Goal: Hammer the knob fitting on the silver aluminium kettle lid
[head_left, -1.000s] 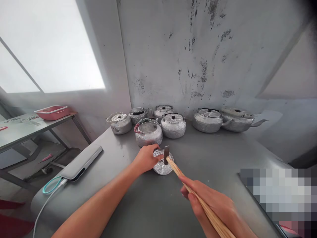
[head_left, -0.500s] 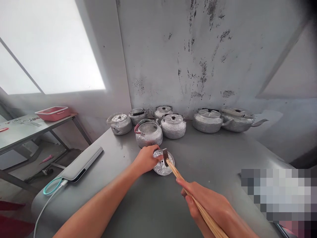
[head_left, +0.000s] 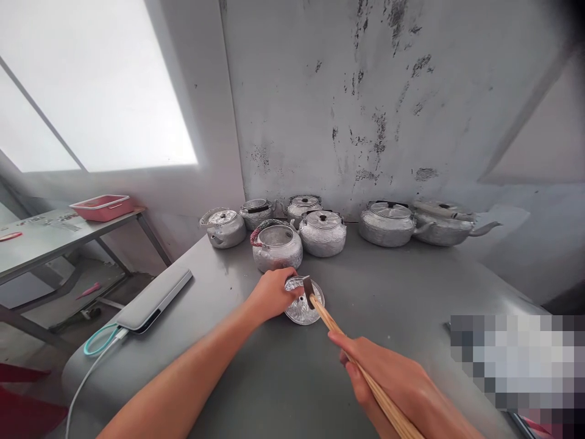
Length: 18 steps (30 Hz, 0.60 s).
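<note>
My left hand (head_left: 273,295) is closed on the left rim of a round silvery kettle lid (head_left: 299,314) with a small hole near its middle. In my right hand (head_left: 384,372) is the pale wooden handle of a hammer (head_left: 329,321). Its narrow metal head lies over the lid's upper right part; whether it touches the lid I cannot tell. Just behind the lid stands a dented silvery kettle (head_left: 278,256), lidless, with a red and dark wrapped handle.
Several lidded kettles, including one (head_left: 322,238), line the back of the grey table (head_left: 274,390) by the stained wall. A power bank (head_left: 155,302) with a cable lies at left. A pink basket (head_left: 103,210) sits on a side table. A blurred-out patch (head_left: 521,360) covers the right edge.
The whole view has shifted slightly to the left, so everything appears a little further right. My left hand still grips the lid, and the hammer head stays over it.
</note>
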Each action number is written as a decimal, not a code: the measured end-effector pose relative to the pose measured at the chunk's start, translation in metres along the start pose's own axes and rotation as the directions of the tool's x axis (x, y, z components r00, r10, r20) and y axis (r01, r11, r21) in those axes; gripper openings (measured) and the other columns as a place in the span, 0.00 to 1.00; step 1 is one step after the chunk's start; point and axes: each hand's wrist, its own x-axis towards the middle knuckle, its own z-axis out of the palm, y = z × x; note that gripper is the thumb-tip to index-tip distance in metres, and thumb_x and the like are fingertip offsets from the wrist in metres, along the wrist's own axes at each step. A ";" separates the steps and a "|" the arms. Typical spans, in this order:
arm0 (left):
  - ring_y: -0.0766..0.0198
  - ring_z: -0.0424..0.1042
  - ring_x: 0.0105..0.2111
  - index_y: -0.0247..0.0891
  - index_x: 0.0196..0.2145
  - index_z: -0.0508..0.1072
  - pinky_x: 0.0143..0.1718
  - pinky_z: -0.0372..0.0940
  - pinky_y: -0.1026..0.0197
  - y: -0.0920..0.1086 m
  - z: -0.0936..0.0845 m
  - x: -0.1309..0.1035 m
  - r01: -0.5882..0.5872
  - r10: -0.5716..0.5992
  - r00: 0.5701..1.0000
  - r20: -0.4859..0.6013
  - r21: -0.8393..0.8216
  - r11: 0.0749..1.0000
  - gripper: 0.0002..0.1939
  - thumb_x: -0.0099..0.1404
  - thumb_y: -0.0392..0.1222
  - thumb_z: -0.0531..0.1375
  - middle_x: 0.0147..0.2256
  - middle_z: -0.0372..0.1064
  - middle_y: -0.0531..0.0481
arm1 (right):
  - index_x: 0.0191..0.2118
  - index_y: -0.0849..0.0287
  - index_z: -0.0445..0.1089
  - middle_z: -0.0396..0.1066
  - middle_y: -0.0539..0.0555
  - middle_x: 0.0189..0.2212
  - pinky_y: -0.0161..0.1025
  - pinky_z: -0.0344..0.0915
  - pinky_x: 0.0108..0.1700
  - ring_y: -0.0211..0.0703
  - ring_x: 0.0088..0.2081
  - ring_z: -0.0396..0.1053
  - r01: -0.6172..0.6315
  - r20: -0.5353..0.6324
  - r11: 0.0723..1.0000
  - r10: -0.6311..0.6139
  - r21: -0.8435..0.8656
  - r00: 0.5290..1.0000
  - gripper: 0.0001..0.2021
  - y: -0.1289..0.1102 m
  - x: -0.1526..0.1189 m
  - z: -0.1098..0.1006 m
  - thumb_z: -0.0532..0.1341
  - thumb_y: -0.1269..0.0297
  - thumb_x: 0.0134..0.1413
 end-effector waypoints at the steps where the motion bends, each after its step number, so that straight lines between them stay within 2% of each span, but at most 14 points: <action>1: 0.62 0.70 0.30 0.42 0.35 0.74 0.30 0.54 0.63 0.000 0.000 0.000 -0.002 0.002 1.000 -0.001 -0.001 1.000 0.06 0.60 0.44 0.61 0.32 0.76 0.53 | 0.45 0.52 0.71 0.70 0.48 0.26 0.38 0.70 0.29 0.38 0.24 0.67 0.000 0.002 1.000 0.000 -0.002 1.000 0.11 0.000 0.000 0.000 0.51 0.66 0.69; 2: 0.62 0.70 0.31 0.42 0.35 0.74 0.31 0.54 0.63 -0.001 0.000 0.000 -0.003 0.003 1.000 -0.001 -0.002 1.000 0.06 0.60 0.43 0.61 0.32 0.76 0.53 | 0.44 0.52 0.71 0.70 0.48 0.26 0.37 0.70 0.28 0.37 0.24 0.67 0.002 0.003 1.000 -0.002 -0.004 1.000 0.11 0.001 0.000 0.000 0.51 0.66 0.69; 4: 0.63 0.70 0.30 0.42 0.35 0.74 0.30 0.54 0.63 -0.001 0.000 0.000 -0.007 0.007 1.000 0.002 -0.005 1.000 0.06 0.60 0.44 0.61 0.31 0.75 0.53 | 0.45 0.53 0.72 0.73 0.49 0.31 0.37 0.71 0.30 0.37 0.27 0.69 0.011 0.002 1.000 -0.010 -0.007 1.000 0.09 0.003 -0.001 0.001 0.54 0.64 0.69; 7: 0.63 0.69 0.29 0.42 0.35 0.74 0.30 0.54 0.63 -0.001 0.000 0.000 -0.008 0.008 1.000 0.002 -0.006 1.000 0.06 0.60 0.44 0.61 0.31 0.75 0.53 | 0.50 0.53 0.71 0.73 0.55 0.48 0.42 0.73 0.42 0.41 0.40 0.73 0.017 -0.010 1.000 -0.017 -0.015 1.000 0.10 0.005 -0.004 0.005 0.58 0.60 0.67; 9: 0.62 0.69 0.29 0.42 0.36 0.75 0.30 0.54 0.63 -0.002 0.000 0.000 -0.008 0.008 1.000 0.001 -0.007 1.000 0.06 0.60 0.43 0.61 0.31 0.75 0.53 | 0.52 0.53 0.71 0.70 0.56 0.54 0.46 0.72 0.47 0.44 0.46 0.73 0.007 -0.030 1.000 -0.008 -0.027 1.000 0.12 0.007 -0.005 0.007 0.59 0.59 0.66; 18: 0.63 0.70 0.29 0.42 0.37 0.76 0.29 0.53 0.63 -0.002 -0.001 0.000 -0.002 0.002 1.000 0.003 -0.020 1.000 0.07 0.60 0.44 0.62 0.31 0.76 0.52 | 0.53 0.53 0.70 0.70 0.57 0.55 0.48 0.72 0.49 0.46 0.48 0.72 -0.043 -0.128 0.996 0.034 -0.073 0.991 0.13 0.011 -0.004 0.011 0.60 0.59 0.66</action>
